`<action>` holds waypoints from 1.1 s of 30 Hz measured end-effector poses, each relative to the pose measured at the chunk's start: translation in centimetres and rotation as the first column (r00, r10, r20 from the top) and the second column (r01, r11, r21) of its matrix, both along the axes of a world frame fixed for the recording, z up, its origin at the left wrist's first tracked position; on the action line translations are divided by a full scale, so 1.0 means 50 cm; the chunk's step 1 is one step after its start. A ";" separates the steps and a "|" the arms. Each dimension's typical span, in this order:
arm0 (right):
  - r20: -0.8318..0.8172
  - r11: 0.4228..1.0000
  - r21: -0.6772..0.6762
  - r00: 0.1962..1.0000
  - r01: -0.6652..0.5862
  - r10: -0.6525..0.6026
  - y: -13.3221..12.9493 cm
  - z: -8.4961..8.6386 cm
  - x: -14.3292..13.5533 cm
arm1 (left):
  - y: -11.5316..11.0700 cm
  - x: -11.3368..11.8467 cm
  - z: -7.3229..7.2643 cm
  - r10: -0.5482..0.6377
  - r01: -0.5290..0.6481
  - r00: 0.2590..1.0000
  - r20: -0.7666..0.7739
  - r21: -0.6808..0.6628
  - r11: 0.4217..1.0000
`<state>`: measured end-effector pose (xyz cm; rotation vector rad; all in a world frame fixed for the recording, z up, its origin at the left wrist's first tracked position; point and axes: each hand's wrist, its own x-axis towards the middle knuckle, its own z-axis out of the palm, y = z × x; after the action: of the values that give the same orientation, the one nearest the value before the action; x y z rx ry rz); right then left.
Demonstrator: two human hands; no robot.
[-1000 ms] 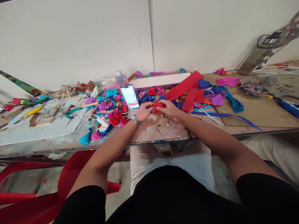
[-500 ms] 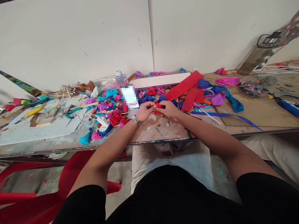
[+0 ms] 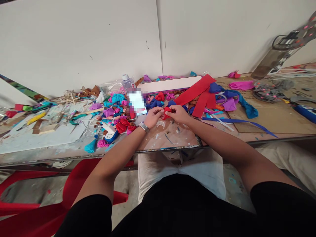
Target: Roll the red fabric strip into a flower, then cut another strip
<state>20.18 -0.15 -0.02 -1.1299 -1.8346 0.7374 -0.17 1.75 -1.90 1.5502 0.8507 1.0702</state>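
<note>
Between my two hands, over the near edge of the table, is a small crumpled piece of red paper (image 3: 167, 113). My left hand (image 3: 154, 117) pinches its left side between thumb and fingers. The fingers of my right hand (image 3: 179, 114) are closed on its right side. Just behind the hands lie wide red strips (image 3: 194, 91) and a heap of crumpled blue, pink and red pieces (image 3: 123, 123). A phone (image 3: 137, 102) with a lit screen rests on the heap, left of my hands.
A clear bottle (image 3: 128, 83) stands behind the phone. A blue and white power socket (image 3: 111, 135) lies near the front edge. At the right are cardboard (image 3: 271, 113), a blue ribbon (image 3: 247, 123) and a tilted dark bottle (image 3: 268, 62). A red chair (image 3: 81, 177) is below left.
My hands have shifted slightly around the red paper, and more of it shows between my fingers. The things on the table look the same.
</note>
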 end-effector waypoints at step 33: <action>-0.128 0.970 0.183 0.982 0.158 -0.136 0.003 -0.019 0.000 | 0.008 0.004 -0.023 0.067 -0.066 0.998 -0.017 0.052 0.996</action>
<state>20.18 -0.01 -0.96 -1.0623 -1.6670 0.5164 0.02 2.16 -3.04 1.5859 0.8993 1.1355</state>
